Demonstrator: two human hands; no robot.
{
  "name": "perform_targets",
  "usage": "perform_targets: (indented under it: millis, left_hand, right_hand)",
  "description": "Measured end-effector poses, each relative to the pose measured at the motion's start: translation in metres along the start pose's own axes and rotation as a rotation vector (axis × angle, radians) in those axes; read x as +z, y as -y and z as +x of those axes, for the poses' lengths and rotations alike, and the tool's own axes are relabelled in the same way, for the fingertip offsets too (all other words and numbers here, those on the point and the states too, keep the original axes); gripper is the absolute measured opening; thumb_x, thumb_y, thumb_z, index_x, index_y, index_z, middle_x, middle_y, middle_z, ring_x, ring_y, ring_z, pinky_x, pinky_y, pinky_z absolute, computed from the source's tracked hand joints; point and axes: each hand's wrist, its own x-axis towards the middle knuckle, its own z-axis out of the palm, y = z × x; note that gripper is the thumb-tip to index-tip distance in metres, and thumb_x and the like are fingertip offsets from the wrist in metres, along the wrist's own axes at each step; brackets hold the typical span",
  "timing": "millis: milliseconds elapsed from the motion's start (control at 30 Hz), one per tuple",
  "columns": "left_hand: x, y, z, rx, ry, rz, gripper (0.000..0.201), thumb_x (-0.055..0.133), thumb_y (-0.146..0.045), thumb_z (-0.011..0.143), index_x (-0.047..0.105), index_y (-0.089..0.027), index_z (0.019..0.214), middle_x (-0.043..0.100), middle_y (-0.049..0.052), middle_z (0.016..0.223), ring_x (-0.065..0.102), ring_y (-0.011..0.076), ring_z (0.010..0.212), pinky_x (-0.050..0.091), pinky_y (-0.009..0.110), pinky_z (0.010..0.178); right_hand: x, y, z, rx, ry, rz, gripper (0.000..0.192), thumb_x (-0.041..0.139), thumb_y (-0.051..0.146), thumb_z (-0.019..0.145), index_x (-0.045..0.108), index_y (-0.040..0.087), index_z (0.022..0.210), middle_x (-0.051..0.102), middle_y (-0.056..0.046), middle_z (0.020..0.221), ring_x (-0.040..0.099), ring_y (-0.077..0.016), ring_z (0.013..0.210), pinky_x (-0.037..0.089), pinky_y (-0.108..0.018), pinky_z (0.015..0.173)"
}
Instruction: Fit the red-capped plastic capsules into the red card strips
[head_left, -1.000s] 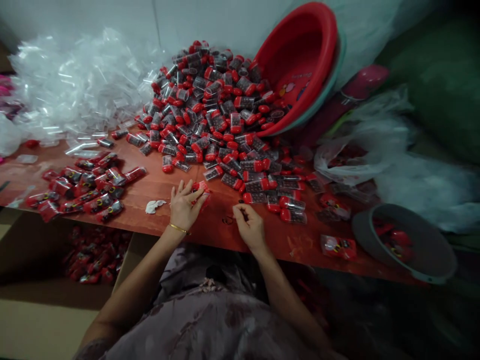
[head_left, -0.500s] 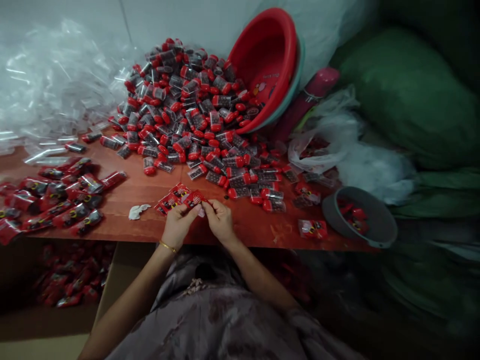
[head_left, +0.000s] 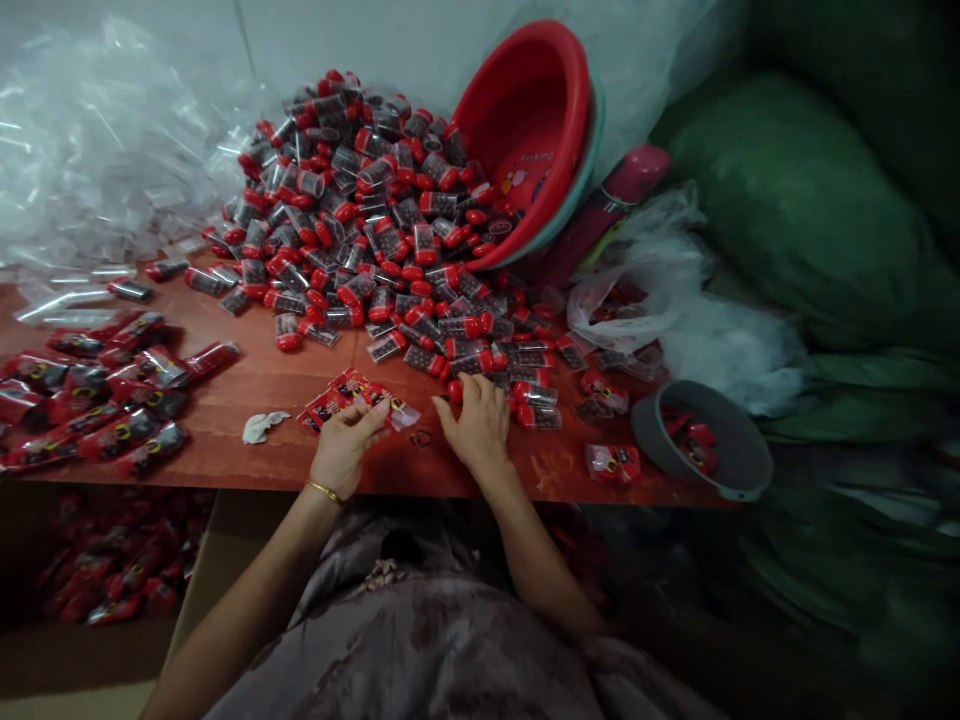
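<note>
Presently, the left hand (head_left: 343, 440) rests on the wooden worktop (head_left: 247, 385), fingers curled over the near end of a strip of red printed sleeves (head_left: 352, 395) that lies flat in front of it; the grip is a pinch of thumb and fingers on the strip's clear end. The right hand (head_left: 476, 420) lies just to the right, palm down, fingers spread and reaching into the near edge of a heap of small red-capped vials (head_left: 375, 230); whether it has closed on one cannot be told. The heap spills from a tipped red basin (head_left: 525, 110) at the back. A batch of wrapped vials (head_left: 112, 390) lies well to the left, with loose clear sleeves (head_left: 97, 170) piled behind it. A small white scrap (head_left: 260, 426) sits near the left hand. A grey bowl (head_left: 739, 470) holding red items stands at the right edge, with one red packet (head_left: 613, 462) just beside it.
</note>
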Motion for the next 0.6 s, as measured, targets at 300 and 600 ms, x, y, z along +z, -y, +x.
perform_targets:
  millis: [300, 600]
  left_hand:
    - [-0.003, 0.007, 0.002, -0.104, 0.049, -0.027, 0.038, 0.085, -0.033, 0.047, 0.056, -0.015, 0.064, 0.066, -0.001, 0.066, 0.062, 0.0108, 0.06, 0.049, 0.026, 0.067]
    - [-0.017, -0.002, 0.002, -0.119, 0.033, -0.078, 0.037, 0.085, -0.032, 0.049, 0.058, -0.017, 0.069, 0.068, -0.002, 0.069, 0.064, 0.0122, 0.065, 0.049, 0.026, 0.068]
  right_hand:
    - [-0.019, -0.03, -0.02, -0.147, 0.164, -0.161, 0.052, 0.055, 0.03, 0.078, 0.048, 0.017, 0.128, 0.054, -0.013, 0.128, 0.046, -0.0306, 0.111, 0.033, -0.047, 0.093]
    - [-0.02, -0.042, -0.005, -0.351, 0.269, -0.111, 0.037, 0.043, 0.014, 0.084, 0.056, 0.019, 0.118, 0.064, -0.01, 0.116, 0.054, -0.0245, 0.103, 0.031, -0.044, 0.095]
